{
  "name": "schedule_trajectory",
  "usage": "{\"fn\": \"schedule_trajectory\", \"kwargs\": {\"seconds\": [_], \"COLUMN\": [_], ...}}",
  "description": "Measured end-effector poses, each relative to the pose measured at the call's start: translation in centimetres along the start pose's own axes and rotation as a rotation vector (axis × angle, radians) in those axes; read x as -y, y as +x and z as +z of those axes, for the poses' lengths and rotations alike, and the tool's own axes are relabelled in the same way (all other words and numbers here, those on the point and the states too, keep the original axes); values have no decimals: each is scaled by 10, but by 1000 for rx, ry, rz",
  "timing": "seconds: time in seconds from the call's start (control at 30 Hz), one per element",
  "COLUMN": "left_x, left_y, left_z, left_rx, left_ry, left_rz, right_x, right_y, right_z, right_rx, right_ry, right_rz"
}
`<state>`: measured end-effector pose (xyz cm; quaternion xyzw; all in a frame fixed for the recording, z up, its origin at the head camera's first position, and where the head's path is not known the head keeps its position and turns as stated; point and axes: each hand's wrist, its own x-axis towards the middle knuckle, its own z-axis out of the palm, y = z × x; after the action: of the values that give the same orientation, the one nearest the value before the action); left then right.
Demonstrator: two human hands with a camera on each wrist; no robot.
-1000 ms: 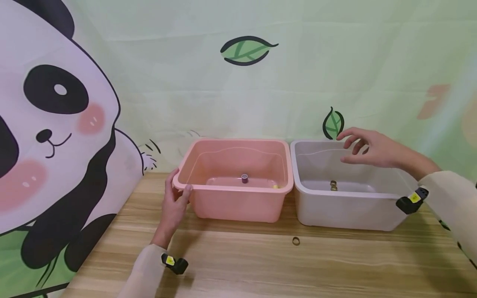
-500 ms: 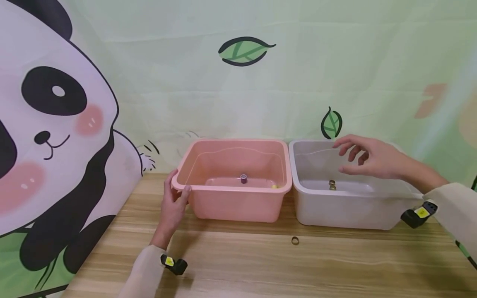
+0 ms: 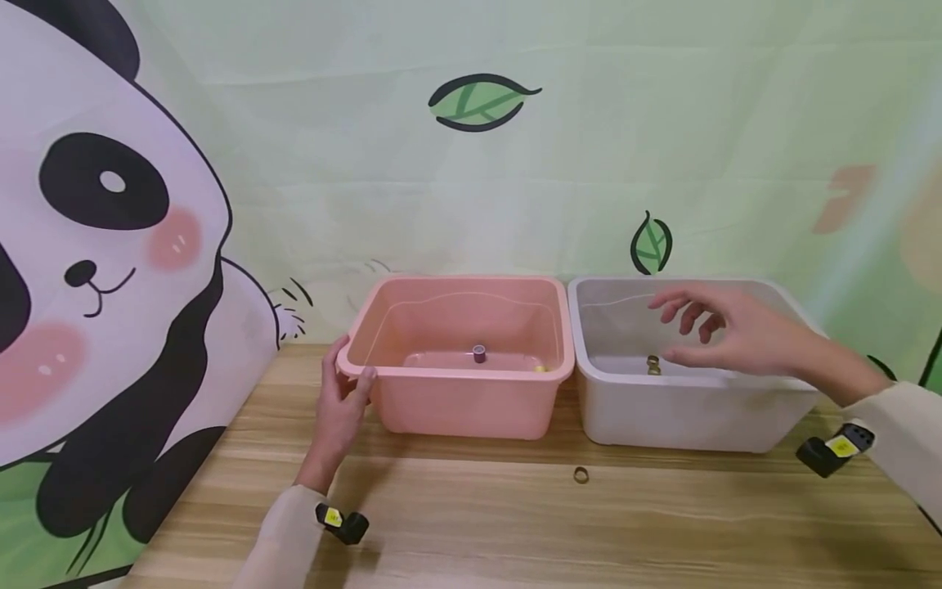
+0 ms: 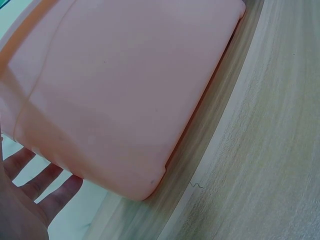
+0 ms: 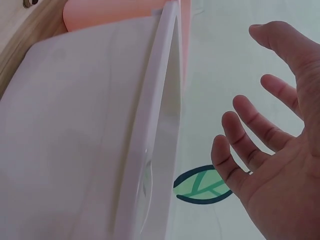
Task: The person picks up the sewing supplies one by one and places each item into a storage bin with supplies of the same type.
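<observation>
"At the near left corner of the pink tub [image 3: 467, 405], what does the left hand [image 3: 342, 419] do?"

"It grips the corner, thumb at the rim and fingers against the outer side; this hold matches the preceding frames. The tub stands on the wooden table [image 3: 471, 523]. Inside are a small purple cylinder [image 3: 479, 353] and a yellow item [image 3: 540, 369], the latter mostly hidden by the near wall."

"What, then, has changed?"

"Chiefly the right hand [image 3: 743, 331]. Over the pale grey tub [image 3: 677, 413], just beside the pink one, it is lower than a second ago. Thumb and fingers stand wide apart, holding nothing; the right wrist view shows them off the rim."

"And the small pieces?"

"Unmoved. On the grey tub's floor is a brass-coloured ring [image 3: 653, 361], with a second or its reflection against it; which, one cannot tell. Another ring [image 3: 580, 475] lies on the table, before the tubs."

"What does this mean for the work?"

"Seemingly only a change of position: no piece has shifted, and the left hand appears to steady its tub. Behind everything hangs a panda-printed backdrop [image 3: 331, 164]."
</observation>
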<state>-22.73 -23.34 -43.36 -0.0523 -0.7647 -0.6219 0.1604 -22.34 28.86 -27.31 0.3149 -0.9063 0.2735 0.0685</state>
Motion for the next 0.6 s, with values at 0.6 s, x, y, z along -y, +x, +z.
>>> {"fn": "schedule_trajectory", "kwargs": {"seconds": [0.6], "left_x": [-2], "left_y": [0], "left_z": [0], "left_rx": [0], "left_ry": [0], "left_rz": [3], "right_x": [21], "right_y": [-24], "right_z": [22], "right_rx": [-40], "right_ry": [78], "right_rz": [-173]}}
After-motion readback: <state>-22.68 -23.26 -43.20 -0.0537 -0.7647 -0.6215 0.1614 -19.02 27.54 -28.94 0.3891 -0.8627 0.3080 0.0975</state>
